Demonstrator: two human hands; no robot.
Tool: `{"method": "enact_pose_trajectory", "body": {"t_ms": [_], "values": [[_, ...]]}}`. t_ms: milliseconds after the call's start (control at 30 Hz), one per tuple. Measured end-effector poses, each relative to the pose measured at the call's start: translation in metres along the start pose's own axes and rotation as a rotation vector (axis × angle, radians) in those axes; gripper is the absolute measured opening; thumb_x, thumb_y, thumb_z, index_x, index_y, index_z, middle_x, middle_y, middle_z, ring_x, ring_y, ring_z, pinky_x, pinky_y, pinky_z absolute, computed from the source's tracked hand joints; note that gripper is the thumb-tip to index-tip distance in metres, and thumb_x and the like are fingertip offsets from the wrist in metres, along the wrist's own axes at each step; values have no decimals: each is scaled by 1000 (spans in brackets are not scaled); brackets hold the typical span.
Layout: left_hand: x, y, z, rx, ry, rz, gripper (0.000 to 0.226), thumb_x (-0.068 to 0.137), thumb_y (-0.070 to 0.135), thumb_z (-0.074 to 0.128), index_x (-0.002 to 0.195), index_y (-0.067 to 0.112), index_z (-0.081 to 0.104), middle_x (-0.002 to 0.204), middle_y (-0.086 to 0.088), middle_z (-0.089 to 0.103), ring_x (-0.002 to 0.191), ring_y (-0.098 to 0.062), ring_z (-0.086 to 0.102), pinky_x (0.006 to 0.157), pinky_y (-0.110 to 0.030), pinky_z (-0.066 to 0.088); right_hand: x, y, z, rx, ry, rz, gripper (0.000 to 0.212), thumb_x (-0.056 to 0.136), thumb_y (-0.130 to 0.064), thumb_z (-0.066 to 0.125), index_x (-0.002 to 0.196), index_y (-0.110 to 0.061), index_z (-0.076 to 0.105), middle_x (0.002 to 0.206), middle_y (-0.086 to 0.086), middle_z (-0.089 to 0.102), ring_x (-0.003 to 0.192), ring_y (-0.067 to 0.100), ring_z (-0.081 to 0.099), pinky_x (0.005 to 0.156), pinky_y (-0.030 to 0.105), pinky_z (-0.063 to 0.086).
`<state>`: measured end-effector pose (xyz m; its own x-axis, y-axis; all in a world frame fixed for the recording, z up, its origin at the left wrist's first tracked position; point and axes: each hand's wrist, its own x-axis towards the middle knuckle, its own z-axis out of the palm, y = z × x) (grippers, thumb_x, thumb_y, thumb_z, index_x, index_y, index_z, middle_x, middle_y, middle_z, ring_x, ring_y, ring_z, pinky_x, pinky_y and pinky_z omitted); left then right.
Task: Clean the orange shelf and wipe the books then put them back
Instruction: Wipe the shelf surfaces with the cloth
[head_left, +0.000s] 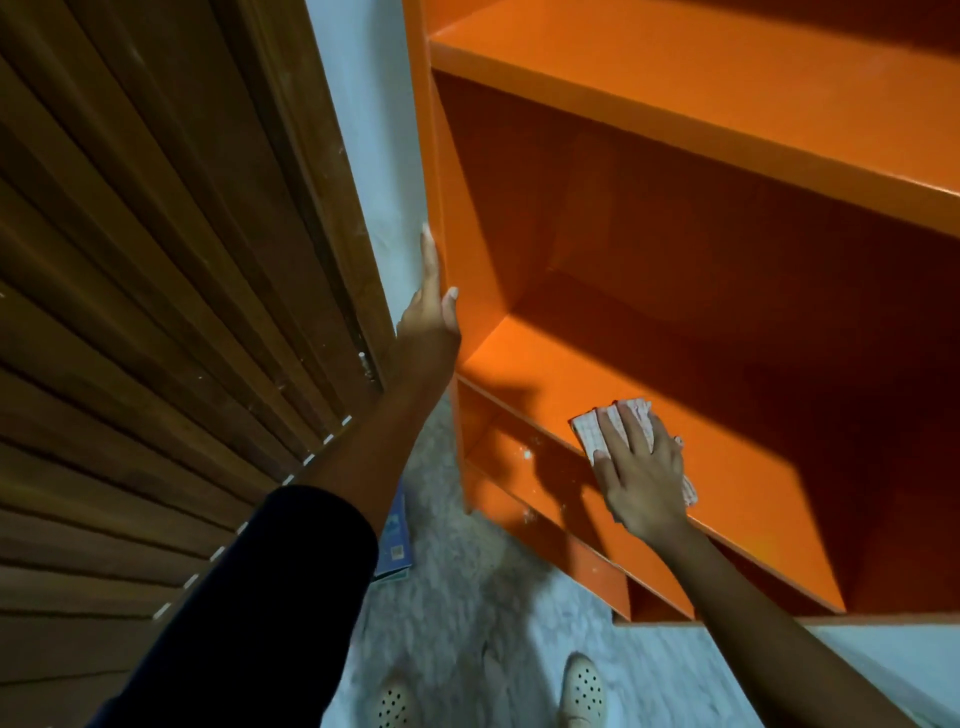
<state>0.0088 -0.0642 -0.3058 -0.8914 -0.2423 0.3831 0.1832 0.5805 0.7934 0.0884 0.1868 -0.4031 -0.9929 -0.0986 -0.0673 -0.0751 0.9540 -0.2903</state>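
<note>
The orange shelf (727, 119) fills the right of the view, with empty compartments. My left hand (428, 317) grips the shelf's left side panel, thumb on the front edge and fingers on the outer face. My right hand (641, 473) presses flat on a pale checked cloth (592, 428) lying on the middle shelf board near its front edge. A blue book (395, 545) lies on the floor below my left arm, partly hidden by it.
A brown slatted wooden door (156, 312) stands to the left, with a strip of pale wall (374, 171) between it and the shelf. The floor (467, 597) is grey speckled stone. My two feet in perforated light shoes (582, 691) stand at the bottom.
</note>
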Motion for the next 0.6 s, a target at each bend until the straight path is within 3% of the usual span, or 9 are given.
{"method": "enact_pose_trajectory", "body": {"t_ms": [67,100,167,200,300,367,467,600], "values": [[1,-5,-1,-15,10,55,63,99,26,36,141,43,-8,122,-20,60,93,-28,63,78,-26,48,-3,-11,6,-52,30,-34,67,88,-53,8,147,-27,29,155,0,25,141,38,16,109,56,17],[2,-7,-3,-21,11,94,62,99,21,40,145,33,-1,105,-20,66,78,-26,63,65,-21,44,-2,-16,10,-86,36,-43,62,92,-50,14,144,-23,36,151,4,34,135,43,28,104,59,26],[2,-12,-8,-1,28,180,59,98,16,46,148,17,15,69,-20,60,55,-27,53,51,-22,37,6,-23,21,-125,37,-27,55,96,-43,21,139,-18,44,144,10,44,123,49,42,96,60,38],[4,-15,-10,30,39,212,57,98,16,48,148,12,21,61,-18,55,50,-27,50,48,-19,34,12,-28,26,-127,23,-10,53,95,-41,25,138,-17,44,143,11,45,121,49,44,94,59,40],[7,-22,-13,64,7,193,58,98,21,49,148,12,21,59,-12,52,52,-21,47,50,-16,35,27,-48,37,-122,86,4,49,92,-32,36,138,-16,44,141,12,46,119,49,46,92,58,42],[9,-25,-14,54,-24,197,60,99,25,47,150,21,16,67,-5,52,63,-14,47,55,-27,46,35,-65,40,-117,139,13,46,88,-23,50,133,-13,51,136,14,52,113,52,49,88,58,45],[11,-29,-15,21,-32,219,59,98,26,47,149,21,16,72,-12,62,66,-14,52,60,-41,53,50,-82,45,-112,193,0,50,80,-11,67,129,-12,55,131,15,55,108,52,51,85,58,47],[15,-30,-19,-3,-13,286,58,97,23,49,147,17,20,75,-12,68,58,-23,61,51,-40,51,67,-102,53,-103,196,-3,49,83,-12,63,131,-13,52,134,14,53,112,50,50,87,58,46]]}}
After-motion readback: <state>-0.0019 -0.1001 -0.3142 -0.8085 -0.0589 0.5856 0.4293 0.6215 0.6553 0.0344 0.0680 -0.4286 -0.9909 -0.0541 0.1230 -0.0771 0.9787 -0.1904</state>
